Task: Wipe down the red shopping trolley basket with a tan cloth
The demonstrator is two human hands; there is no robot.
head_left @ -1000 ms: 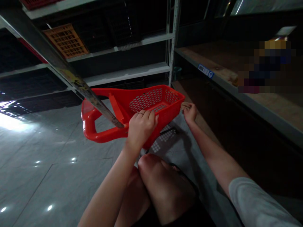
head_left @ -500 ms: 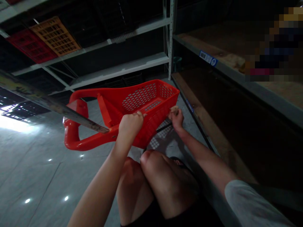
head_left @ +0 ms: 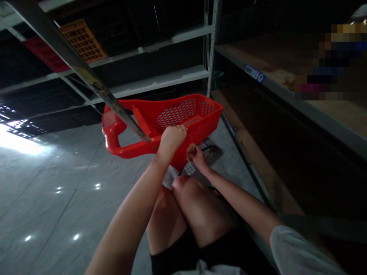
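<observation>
A red plastic shopping cart (head_left: 137,148) with perforated basket walls stands in front of my knees. My left hand (head_left: 172,138) is closed over the near rim of its basket. Lower down, my right hand (head_left: 198,157) has its fingers closed on a small crumpled brownish cloth (head_left: 191,152). The cloth is at the outer near side of the basket; whether it presses on the plastic is hard to see. A worn metal pole (head_left: 114,103) slants up from the cart's handle side toward the upper left.
Metal shelving (head_left: 160,82) runs behind the cart, with an orange crate (head_left: 83,40) and a red crate (head_left: 46,53) on it. On the right is a wooden-decked shelf (head_left: 275,68) with a blue-and-white label (head_left: 254,73). Grey floor (head_left: 65,214) spreads at the left.
My right hand has moved left and down with the cloth, from near the basket's front end toward its middle. My left hand stays on the rim. The view has shifted slightly.
</observation>
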